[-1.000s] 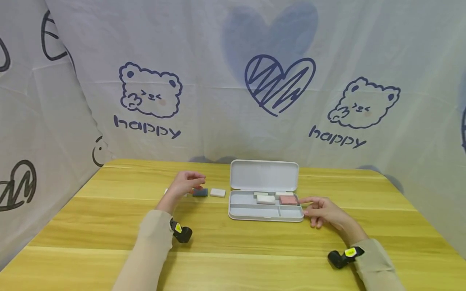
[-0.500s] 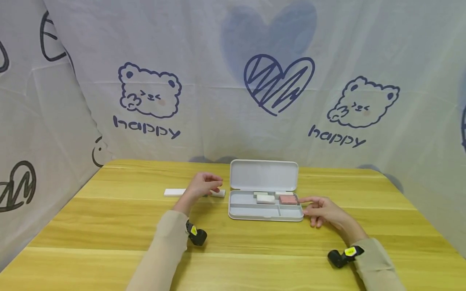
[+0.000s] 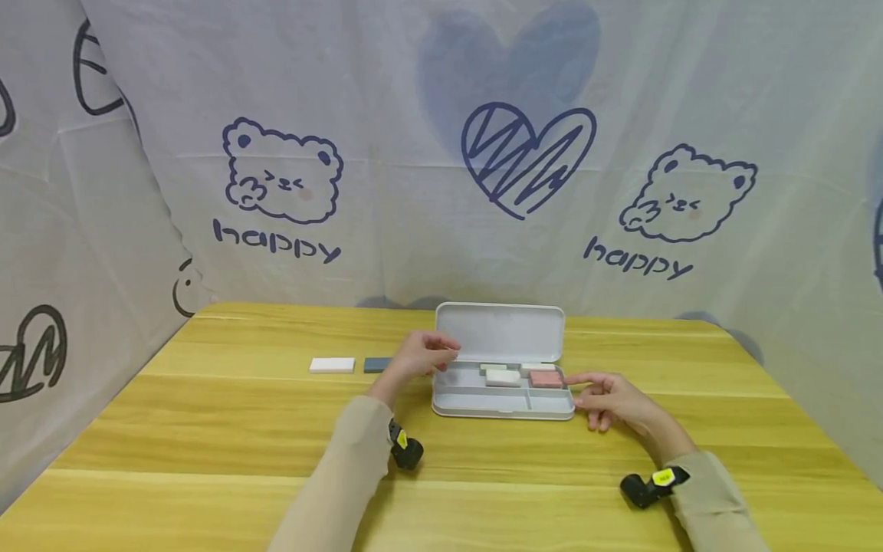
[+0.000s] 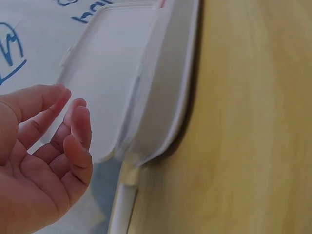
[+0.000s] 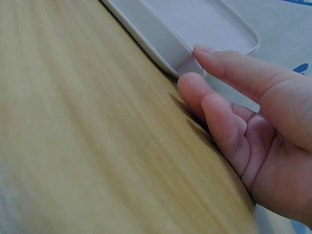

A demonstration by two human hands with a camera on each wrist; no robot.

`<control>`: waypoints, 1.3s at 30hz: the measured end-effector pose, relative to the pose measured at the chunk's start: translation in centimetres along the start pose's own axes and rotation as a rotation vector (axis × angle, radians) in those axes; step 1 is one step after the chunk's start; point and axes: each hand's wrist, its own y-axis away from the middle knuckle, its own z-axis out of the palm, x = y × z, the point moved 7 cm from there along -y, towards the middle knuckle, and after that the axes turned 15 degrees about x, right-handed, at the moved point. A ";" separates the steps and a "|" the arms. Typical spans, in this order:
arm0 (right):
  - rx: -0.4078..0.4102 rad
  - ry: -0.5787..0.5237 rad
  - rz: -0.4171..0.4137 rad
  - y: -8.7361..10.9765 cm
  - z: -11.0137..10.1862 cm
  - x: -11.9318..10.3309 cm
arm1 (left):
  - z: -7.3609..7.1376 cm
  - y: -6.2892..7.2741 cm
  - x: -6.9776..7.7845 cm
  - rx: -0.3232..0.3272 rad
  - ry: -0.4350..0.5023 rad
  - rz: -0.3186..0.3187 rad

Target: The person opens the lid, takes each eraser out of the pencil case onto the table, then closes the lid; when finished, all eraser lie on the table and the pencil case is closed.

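Note:
In the head view, my left hand (image 3: 426, 354) hovers at the left end of an open white compartment box (image 3: 476, 401), its fingers loosely bent. Nothing shows between the thumb and fingers in the left wrist view. My right hand (image 3: 612, 400) is at the box's right end, index finger and thumb touching its side and rim. In the right wrist view the thumb (image 5: 234, 68) lies at the box's corner while other fingers bend by the tabletop. Inside the box sit a pink eraser-like block (image 3: 546, 379), a white block (image 3: 503, 378) and two pale blocks along the back.
Left of the box, a white block (image 3: 332, 366) and a blue-grey block (image 3: 375, 365) lie on the wooden table (image 3: 207, 445). Another white block (image 4: 123, 209) shows in the left wrist view. The raised lid (image 3: 510, 330) stands behind the box, before a printed cloth (image 3: 400, 230).
My left hand has moved right, from over the loose blocks to the box's left end, uncovering the white and blue-grey blocks. My right hand and the box have stayed put.

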 end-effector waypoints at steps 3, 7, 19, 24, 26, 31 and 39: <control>0.001 0.005 -0.001 0.0 0.0 0.0 | 0.9 0.0 0.0 -0.025 -0.011 0.026; 0.001 0.012 -0.002 -0.1 0.0 0.1 | 2.1 0.2 0.1 -0.071 -0.016 0.058; -0.023 -0.018 -0.018 0.0 0.2 -0.2 | 4.5 0.1 0.2 -0.147 -0.096 0.066; -0.027 -0.033 -0.026 0.0 0.2 -0.1 | 5.0 -0.1 0.3 -0.163 -0.150 0.072; -0.030 -0.035 -0.028 0.0 0.2 -0.1 | 5.2 -0.3 0.3 -0.172 -0.159 0.105; -0.024 -0.028 -0.021 0.0 0.1 0.1 | 5.5 -0.4 0.1 -0.163 -0.210 0.121; -0.015 -0.006 -0.020 0.1 -0.1 0.0 | 5.6 0.0 0.5 -0.146 -0.249 0.125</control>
